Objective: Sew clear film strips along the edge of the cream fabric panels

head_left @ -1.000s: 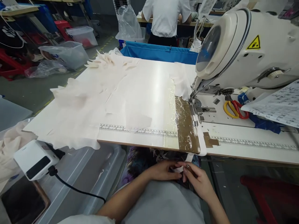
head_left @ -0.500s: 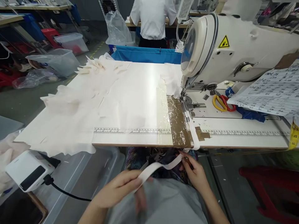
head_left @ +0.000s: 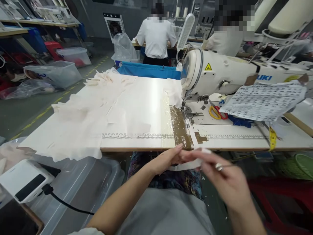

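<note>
White strip (head_left: 187, 165) runs between the two hands in front of the bench edge. The right hand (head_left: 226, 178), blurred, has a nearly closed grip, with the strip seemingly pinched between thumb and fingers. The left hand (head_left: 167, 159) has its fingers bunched close against the right fingertips; how firm its grip is, or whether it has the strip at all, I cannot tell. Held by its narrow width, the strip is probably easier to lie flat this way.

One stretch lies below the joined fingertips, crossing toward the left hand; a pale bit shows just above the right fingers. Beyond them, a white length lies on the bench (head_left: 156, 114), leading up toward the needle area of the sewing machine (head_left: 207, 75), beside brown tape (head_left: 180, 125) that perhaps guards the surface.

Farther out, scissors (head_left: 217, 111) lie right of the needle, presumably for easy reach. Pale fabric pieces (head_left: 78, 124) spread over the left side, likely to leave room near the needle.
</note>
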{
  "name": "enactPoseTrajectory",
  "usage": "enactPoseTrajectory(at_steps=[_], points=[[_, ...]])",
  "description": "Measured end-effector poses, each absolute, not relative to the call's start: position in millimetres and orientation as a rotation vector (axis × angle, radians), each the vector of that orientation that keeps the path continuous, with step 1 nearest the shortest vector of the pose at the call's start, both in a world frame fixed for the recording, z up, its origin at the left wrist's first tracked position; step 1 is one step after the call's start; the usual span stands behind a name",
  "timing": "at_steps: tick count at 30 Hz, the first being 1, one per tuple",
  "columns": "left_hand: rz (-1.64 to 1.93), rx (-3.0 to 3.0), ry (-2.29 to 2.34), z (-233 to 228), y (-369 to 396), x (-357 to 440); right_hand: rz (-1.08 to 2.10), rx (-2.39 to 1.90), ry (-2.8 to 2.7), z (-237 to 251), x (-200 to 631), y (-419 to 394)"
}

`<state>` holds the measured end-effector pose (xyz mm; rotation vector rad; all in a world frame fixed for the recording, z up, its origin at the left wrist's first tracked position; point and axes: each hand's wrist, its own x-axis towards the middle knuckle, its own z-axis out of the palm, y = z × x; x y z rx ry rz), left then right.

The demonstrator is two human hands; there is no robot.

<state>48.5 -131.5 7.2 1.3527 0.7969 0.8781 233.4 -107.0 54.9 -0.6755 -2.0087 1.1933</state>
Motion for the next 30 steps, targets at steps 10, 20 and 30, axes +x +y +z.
enactPoseTrajectory(at_steps=[10,20,30], points=[[0.769,1.086,1.109,-174.5,-179.4,42.2,1.34,-0.505,-1.564,135.8,226.7,19.7],[0.447,1.348,1.264,-222.8,-179.0,35.3,1.264,-0.561,-1.479,159.5,226.1,40.8],[0.34,1.445,1.347,-232.2,-181.3,32.0,1.25,-0.598,-1.478,157.3,226.9,38.2]])
